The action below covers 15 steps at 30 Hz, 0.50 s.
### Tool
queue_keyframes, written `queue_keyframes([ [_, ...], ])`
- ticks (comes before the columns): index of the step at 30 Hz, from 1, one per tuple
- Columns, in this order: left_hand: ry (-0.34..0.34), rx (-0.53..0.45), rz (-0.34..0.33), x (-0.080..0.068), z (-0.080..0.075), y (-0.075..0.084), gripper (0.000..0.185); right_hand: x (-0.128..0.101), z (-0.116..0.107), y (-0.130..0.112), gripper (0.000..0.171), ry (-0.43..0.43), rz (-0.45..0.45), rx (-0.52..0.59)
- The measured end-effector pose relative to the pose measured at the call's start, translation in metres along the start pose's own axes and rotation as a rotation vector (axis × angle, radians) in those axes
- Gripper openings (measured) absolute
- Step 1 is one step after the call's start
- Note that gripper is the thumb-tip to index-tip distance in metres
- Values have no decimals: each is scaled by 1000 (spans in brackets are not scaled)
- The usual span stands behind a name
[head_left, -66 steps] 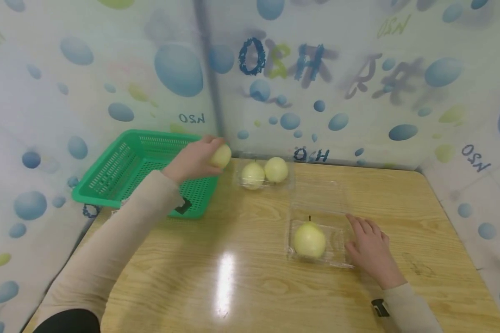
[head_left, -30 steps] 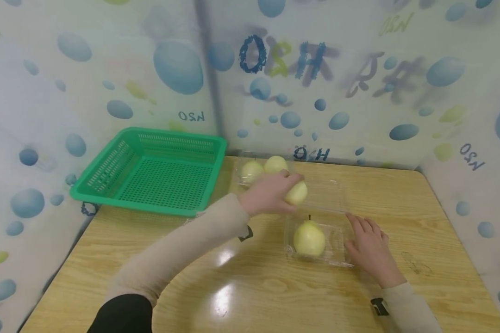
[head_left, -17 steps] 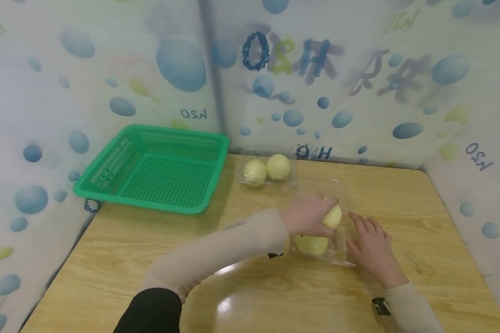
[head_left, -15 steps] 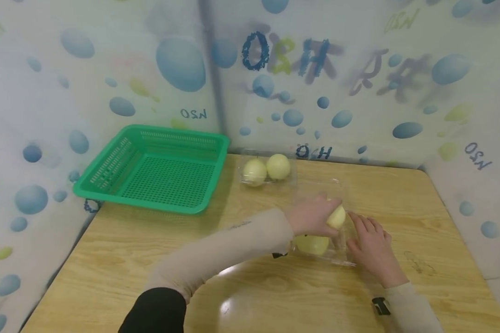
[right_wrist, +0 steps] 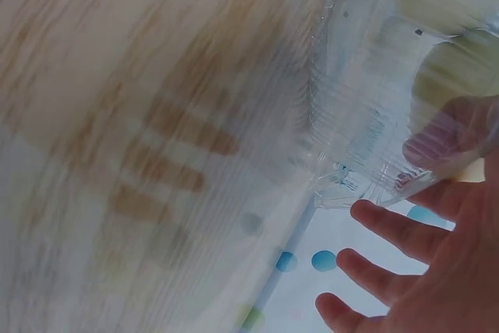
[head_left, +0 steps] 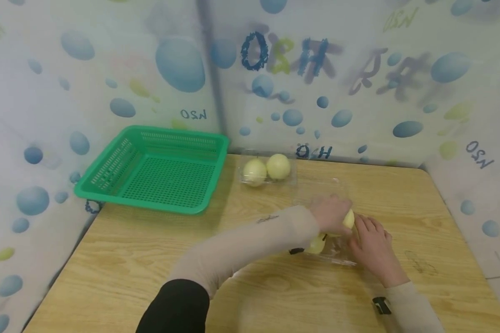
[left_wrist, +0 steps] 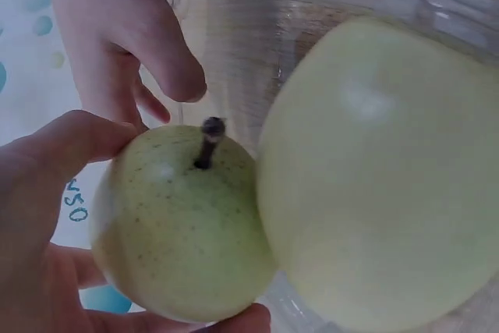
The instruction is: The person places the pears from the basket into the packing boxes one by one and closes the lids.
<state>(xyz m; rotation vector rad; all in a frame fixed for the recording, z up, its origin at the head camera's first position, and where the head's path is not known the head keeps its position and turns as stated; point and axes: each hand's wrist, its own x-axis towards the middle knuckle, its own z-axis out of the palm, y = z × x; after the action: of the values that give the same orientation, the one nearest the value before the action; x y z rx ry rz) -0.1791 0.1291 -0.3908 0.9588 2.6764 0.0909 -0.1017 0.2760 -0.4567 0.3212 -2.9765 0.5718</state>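
Note:
My left hand (head_left: 331, 215) holds a pale yellow-green pear (left_wrist: 183, 224), its fingers and thumb around the sides and its dark stem showing. That pear is at the right part of a clear plastic clamshell box (head_left: 337, 260); whether it touches the bottom is hidden. Beside it in the box sits another pear (left_wrist: 382, 177), partly covered by my left wrist in the head view. My right hand (head_left: 372, 249) pinches the box's right edge between thumb and forefinger, the other fingers spread loose in the right wrist view. The box's lid (head_left: 321, 187) lies folded back.
A green plastic basket (head_left: 141, 201) with nothing in it stands at the back left. Behind the open box, near the wall, is another clear box (head_left: 293, 173) with two pears (head_left: 278, 167) in it. Patterned walls enclose the wooden table (head_left: 250, 296).
My left hand has carried the pear from over the green basket, rightward to the open box, and lowered it beside the other pear. The right hand has stayed at the box's right edge.

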Motion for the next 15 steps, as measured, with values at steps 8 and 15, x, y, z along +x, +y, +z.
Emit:
queue_keyframes([
  [8,-18,146,-56,6,4,13,65,0,-2,3,59,-30,1,25],
  [15,-92,112,-84,3,10,15,69,-2,-2,10,67,-48,-54,29],
])
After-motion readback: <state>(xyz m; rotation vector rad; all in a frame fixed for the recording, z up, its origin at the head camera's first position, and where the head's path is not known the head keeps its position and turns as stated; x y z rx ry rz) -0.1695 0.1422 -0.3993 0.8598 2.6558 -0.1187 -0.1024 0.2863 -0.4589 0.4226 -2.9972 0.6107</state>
